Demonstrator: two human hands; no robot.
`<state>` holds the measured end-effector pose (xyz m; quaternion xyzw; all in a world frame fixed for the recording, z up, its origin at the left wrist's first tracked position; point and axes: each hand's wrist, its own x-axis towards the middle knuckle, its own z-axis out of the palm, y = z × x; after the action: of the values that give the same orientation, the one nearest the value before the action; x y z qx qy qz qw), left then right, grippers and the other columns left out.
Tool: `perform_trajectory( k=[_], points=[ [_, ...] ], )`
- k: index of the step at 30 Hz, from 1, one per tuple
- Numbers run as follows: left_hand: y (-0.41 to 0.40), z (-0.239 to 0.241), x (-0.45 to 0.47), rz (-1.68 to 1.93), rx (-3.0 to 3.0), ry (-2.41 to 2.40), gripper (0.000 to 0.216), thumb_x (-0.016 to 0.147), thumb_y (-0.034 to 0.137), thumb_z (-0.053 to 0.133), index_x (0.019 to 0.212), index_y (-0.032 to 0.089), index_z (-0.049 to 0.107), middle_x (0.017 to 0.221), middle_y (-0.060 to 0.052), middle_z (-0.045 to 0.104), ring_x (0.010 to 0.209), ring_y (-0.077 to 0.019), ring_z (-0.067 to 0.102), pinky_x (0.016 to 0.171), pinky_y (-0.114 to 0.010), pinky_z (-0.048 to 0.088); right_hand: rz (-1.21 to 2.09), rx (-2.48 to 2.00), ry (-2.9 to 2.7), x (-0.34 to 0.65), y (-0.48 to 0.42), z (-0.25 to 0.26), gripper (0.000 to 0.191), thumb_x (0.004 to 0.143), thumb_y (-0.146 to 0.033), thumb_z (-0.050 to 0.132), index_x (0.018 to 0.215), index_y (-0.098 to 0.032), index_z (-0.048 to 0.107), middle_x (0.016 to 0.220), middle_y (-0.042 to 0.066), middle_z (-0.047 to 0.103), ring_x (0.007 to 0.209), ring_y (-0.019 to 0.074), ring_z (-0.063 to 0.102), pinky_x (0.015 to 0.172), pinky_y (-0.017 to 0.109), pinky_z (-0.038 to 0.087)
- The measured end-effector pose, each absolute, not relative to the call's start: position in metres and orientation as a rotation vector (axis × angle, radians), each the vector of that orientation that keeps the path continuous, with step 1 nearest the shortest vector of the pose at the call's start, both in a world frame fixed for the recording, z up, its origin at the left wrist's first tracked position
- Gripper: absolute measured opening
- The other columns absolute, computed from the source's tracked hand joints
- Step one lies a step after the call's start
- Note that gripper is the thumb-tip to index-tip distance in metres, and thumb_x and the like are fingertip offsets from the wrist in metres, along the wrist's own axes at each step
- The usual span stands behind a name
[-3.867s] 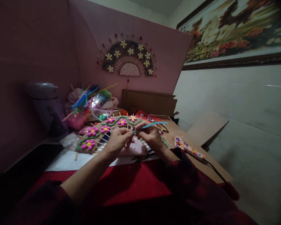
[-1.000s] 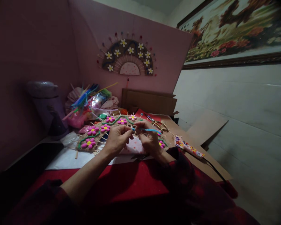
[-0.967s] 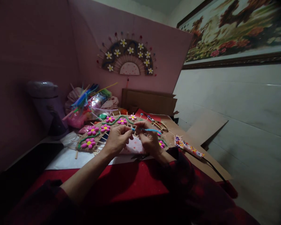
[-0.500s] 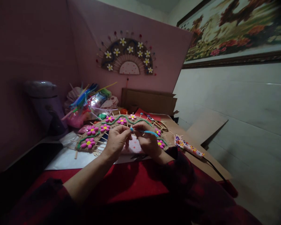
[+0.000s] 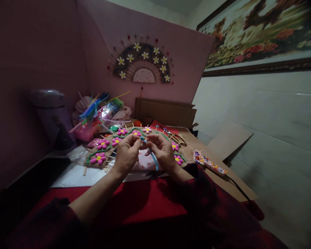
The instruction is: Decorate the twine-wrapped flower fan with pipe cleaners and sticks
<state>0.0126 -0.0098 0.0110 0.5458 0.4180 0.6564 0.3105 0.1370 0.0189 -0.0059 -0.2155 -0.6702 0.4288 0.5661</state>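
Note:
A light blue pipe cleaner [image 5: 153, 158] runs between my two hands, coiled at its upper end, with its loose tail hanging down by the right palm. My left hand [image 5: 128, 152] pinches the coiled end between thumb and forefinger. My right hand [image 5: 162, 152] is closed with its fingertips on the same pipe cleaner, close to the coil. Behind and below both hands lies a fan-shaped craft [image 5: 109, 155] of twine and sticks, with pink flowers [image 5: 98, 158] and a wavy green strip. Its dotted half-round base [image 5: 146, 162] is partly hidden by my hands.
A flowered glue gun [image 5: 209, 164] with a black cord lies right on cardboard. Scissors [image 5: 180, 139] rest behind my right hand. Bagged craft supplies [image 5: 93, 121] and a purple flask [image 5: 52, 121] stand at left. A similar finished fan [image 5: 142, 62] hangs on the pink board.
The blue tail has swung from pointing right across my right hand to hanging downward. The coiled end has shifted slightly left and up, and my fingers have turned around it.

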Motion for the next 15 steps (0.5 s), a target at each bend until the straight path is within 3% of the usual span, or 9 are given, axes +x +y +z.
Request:
perform_trajectory(
  k=[4, 10, 15],
  points=[
    [-0.0096, 0.0089, 0.0123, 1.744, 1.539, 1.144, 0.012, 0.075, 0.025, 0.056, 0.066, 0.016, 0.055, 0.057, 0.003, 0.055, 0.039, -0.0048, 0.044, 0.035, -0.017, 0.034, 1.019, -0.594, -1.618, 0.1355, 0.0216, -0.0083, 0.019, 0.076, -0.031, 0.062, 0.089, -0.018, 0.056, 0.063, -0.002, 0.058, 0.049, 0.0103, 0.053, 0.040, 0.022, 0.046],
    [-0.0094, 0.0107, 0.0116, 1.706, 1.434, 1.105, 0.017, 0.073, 0.029, 0.058, 0.064, 0.015, 0.054, 0.054, 0.003, 0.055, 0.035, -0.0054, 0.042, 0.031, -0.018, 0.034, 0.404, -0.669, -1.890, 0.1428, 0.0158, -0.0051, 0.013, 0.083, -0.019, 0.051, 0.092, -0.019, 0.061, 0.079, 0.003, 0.063, 0.076, 0.0160, 0.058, 0.069, 0.028, 0.047],
    [-0.0084, 0.0109, 0.0112, 1.718, 1.463, 1.153, 0.017, 0.073, 0.029, 0.058, 0.063, 0.014, 0.055, 0.052, 0.003, 0.054, 0.034, -0.0058, 0.042, 0.031, -0.018, 0.034, 0.167, -0.649, -2.009, 0.1440, 0.0130, -0.0020, 0.015, 0.082, -0.014, 0.049, 0.093, -0.018, 0.058, 0.083, 0.004, 0.062, 0.078, 0.0169, 0.057, 0.071, 0.027, 0.044]
  ],
)
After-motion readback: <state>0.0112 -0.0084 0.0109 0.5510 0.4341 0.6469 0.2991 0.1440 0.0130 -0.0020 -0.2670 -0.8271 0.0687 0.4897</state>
